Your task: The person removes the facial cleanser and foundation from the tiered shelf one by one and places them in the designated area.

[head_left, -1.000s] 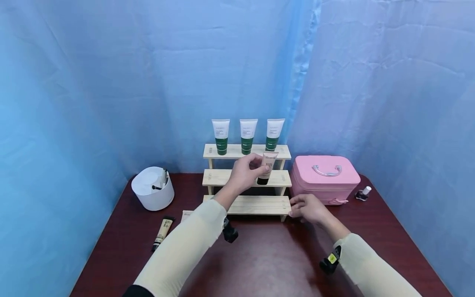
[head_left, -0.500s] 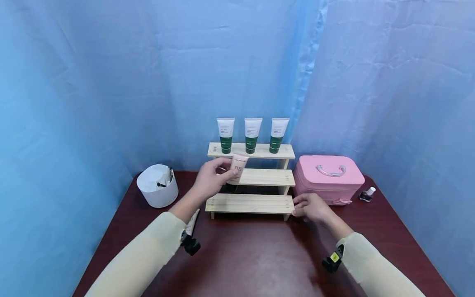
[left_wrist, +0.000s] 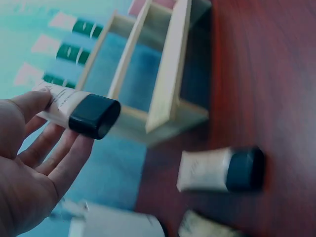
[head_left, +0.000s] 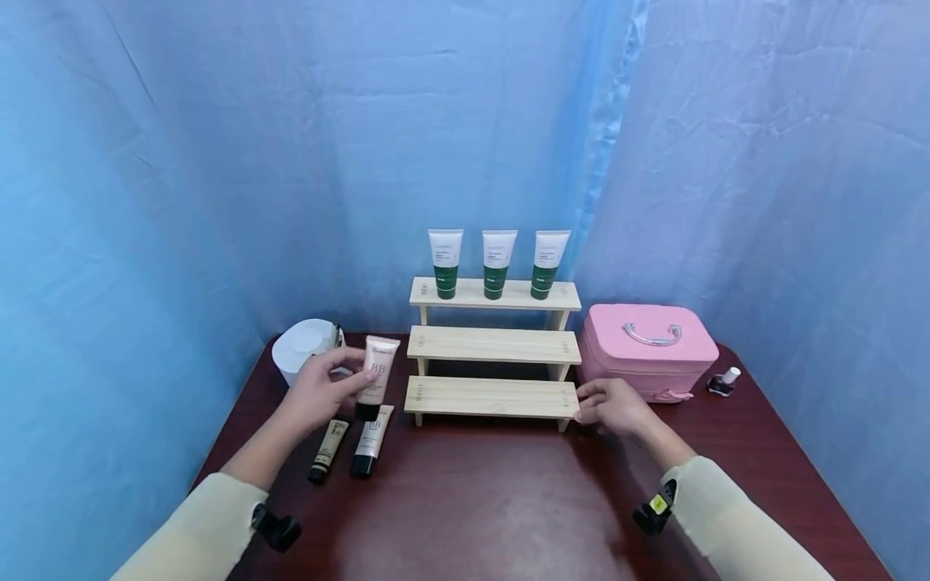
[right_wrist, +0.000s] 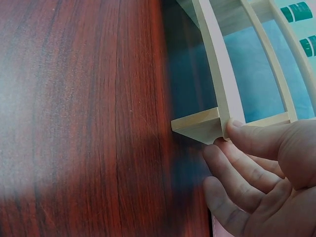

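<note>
A pale pink BB cream tube (head_left: 379,373) with a black cap is pinched between thumb and fingers of my left hand (head_left: 320,391), cap down, left of the stepped wooden display stand (head_left: 494,395). Below it, another BB cream tube (head_left: 370,442) lies on the table, next to a smaller beige tube with a black cap (head_left: 329,450). My right hand (right_wrist: 256,173) grips the right end of the stand's lowest shelf, thumb on its edge and fingers curled beneath. Three white-and-green tubes (head_left: 496,265) stand upright on the top shelf.
A white round container (head_left: 294,347), partly hidden behind my left hand, stands at the table's left. Right of the stand sit a pink case (head_left: 647,355) with a metal handle and a dark nail polish bottle (head_left: 724,382). Blue curtains (head_left: 363,121) hang behind the table.
My left hand has carried the BB cream tube from in front of the middle shelf leftward and down, off the stand. My right hand keeps its place at the lowest shelf's end.
</note>
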Motion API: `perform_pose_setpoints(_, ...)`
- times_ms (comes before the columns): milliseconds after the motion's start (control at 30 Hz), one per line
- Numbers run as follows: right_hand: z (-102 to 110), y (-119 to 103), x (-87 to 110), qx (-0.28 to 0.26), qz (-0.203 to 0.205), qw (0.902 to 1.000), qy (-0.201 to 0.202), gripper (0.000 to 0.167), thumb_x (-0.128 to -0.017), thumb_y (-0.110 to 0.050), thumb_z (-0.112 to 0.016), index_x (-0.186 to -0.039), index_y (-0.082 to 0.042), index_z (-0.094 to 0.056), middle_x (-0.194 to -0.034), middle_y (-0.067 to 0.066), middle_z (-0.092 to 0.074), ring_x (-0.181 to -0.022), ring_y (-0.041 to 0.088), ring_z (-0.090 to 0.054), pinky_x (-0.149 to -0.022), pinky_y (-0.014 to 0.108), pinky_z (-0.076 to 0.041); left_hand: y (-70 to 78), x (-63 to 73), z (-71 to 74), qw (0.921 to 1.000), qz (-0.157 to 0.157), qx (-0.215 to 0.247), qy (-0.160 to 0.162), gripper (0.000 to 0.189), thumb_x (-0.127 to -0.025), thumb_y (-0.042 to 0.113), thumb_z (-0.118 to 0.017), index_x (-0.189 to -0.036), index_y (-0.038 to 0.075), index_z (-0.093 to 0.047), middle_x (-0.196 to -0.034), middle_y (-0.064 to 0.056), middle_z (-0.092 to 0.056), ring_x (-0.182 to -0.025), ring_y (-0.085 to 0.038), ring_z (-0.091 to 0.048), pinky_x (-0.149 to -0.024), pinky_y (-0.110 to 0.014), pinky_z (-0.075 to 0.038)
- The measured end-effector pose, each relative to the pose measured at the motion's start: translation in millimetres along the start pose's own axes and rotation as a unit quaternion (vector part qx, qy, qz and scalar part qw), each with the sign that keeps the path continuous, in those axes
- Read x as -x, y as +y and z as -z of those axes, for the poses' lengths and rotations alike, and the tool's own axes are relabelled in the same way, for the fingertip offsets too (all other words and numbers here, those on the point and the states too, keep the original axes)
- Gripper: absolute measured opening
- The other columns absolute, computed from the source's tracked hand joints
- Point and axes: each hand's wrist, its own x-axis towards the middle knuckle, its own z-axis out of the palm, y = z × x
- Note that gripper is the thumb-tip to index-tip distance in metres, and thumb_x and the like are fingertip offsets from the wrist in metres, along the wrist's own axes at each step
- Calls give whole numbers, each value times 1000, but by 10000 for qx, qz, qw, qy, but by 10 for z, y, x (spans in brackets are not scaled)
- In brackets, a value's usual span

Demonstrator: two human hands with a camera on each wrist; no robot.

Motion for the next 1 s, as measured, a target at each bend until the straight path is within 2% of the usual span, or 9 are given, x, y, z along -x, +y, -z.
perform_pose_setpoints(233, 7, -2, -3, -67, -12, 10000, -24, 47, -85, -4, -80, -126, 9, -61, -99, 14, -75, -81, 19, -69, -63, 42, -58, -461, 251, 305, 9969, 742, -266, -48, 43, -99, 24, -72, -132, -1, -64, -113, -20, -70, -89, -21, -70, -72, -40, -63)
perform_pose_setpoints(467, 6, -9, -8, -93, -24, 10000, 16, 46, -85, -4, -80, -125, 9, -61, -98, 13, -75, -80, 18, -68, -62, 41, -57, -879, 384, 566, 9898, 1353, -448, 50, 47, -100, 22, -69, -134, -9, -58, -118, -26, -68, -92, -23, -70, -71, -42, -63)
perform_pose_setpoints(700, 4, -7, -3, -82, -15, 10000, 1, 46, -85, -4, -80, -126, 9, -61, -99, 14, -75, -80, 18, -68, -61, 40, -57, -1131, 458, 668, 9800, 1888, -624, 110, 47, -99, 21, -69, -135, -7, -56, -116, -25, -69, -90, -23, -67, -67, -40, -61)
perform_pose_setpoints(867, 3, -5, 4, -26, 6, 10000, -2, 47, -86, -4, -80, -126, 9, -61, -100, 14, -75, -81, 19, -69, -62, 41, -57, -1245, 474, 673, 9773, 1944, -842, 89, 47, -99, 19, -69, -135, -8, -56, -112, -22, -70, -86, -22, -66, -64, -39, -60)
perform_pose_setpoints(1000, 4, 3, 4, -27, 26, 10000, 5, 47, -85, -4, -80, -126, 9, -61, -99, 14, -75, -81, 19, -69, -61, 41, -57, -1259, 477, 672, 9747, 2026, -938, 74, 47, -99, 18, -69, -135, -10, -56, -113, -25, -69, -86, -22, -66, -63, -38, -59)
